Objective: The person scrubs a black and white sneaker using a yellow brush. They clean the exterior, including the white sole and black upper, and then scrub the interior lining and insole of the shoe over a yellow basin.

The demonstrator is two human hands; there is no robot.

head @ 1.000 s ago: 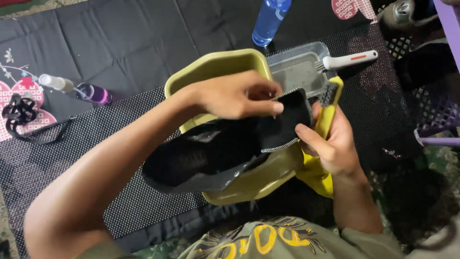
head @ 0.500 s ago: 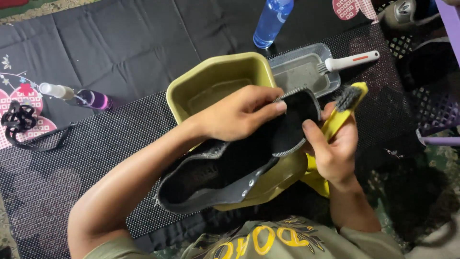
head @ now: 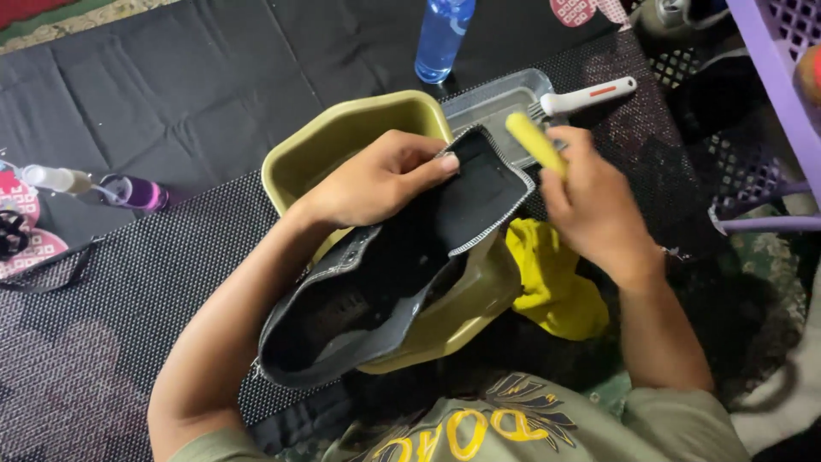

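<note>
Over the basin [head: 342,137], left hand [head: 376,184] grips shoe [head: 402,274].

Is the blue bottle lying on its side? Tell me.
No, the blue bottle stands upright on the black mat beyond the green basin.

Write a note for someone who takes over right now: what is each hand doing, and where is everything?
Left hand: grips the black shoe at its pulled-out tongue, holding it over the olive-green basin.
Right hand: closed on a yellow-handled brush, beside the tongue's edge.
Nearby: yellow cloth under the right wrist; clear tray behind the basin with a white-handled brush across it; blue bottle further back; small purple bottle off to the left.
Done: shoe opened up, brush in hand.
Left: I cannot tell how much of the shoe is scrubbed; the brush head is hidden.
</note>
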